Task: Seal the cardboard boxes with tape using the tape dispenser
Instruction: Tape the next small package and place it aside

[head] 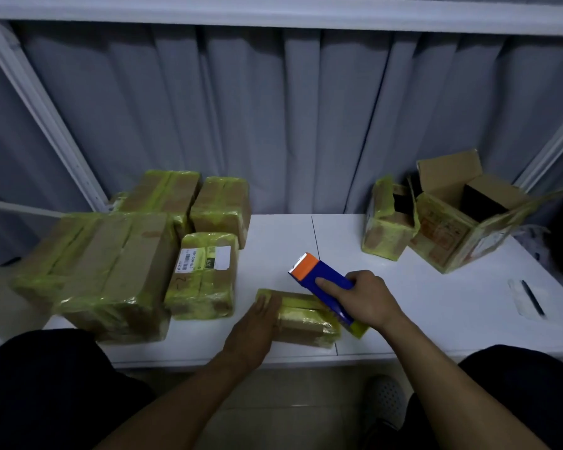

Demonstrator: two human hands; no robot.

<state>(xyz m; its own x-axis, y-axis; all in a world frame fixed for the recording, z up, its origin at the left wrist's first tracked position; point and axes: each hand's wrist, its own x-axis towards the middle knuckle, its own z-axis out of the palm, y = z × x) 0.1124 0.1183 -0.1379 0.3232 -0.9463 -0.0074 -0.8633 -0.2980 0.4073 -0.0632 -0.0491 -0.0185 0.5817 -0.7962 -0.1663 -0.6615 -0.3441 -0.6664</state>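
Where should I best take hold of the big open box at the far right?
Take the open box by its taped lower walls, probably from front and right: its flaps stand loose and would likely bend, and a smaller box stands close on its left.

Blue body, orange end cap on tape dispenser (322,280). Near centre, small box (303,318): brown cardboard, yellow-green tape bands. At left, stacked boxes (111,261): same brown, glossy yellow-green wrap; one bears white label (205,258) with black barcode. Far right, open box (442,228): brown, red print, dark inside. White surface (436,303). Grey-blue curtain (273,125), vertical folds. Black pen (532,297).
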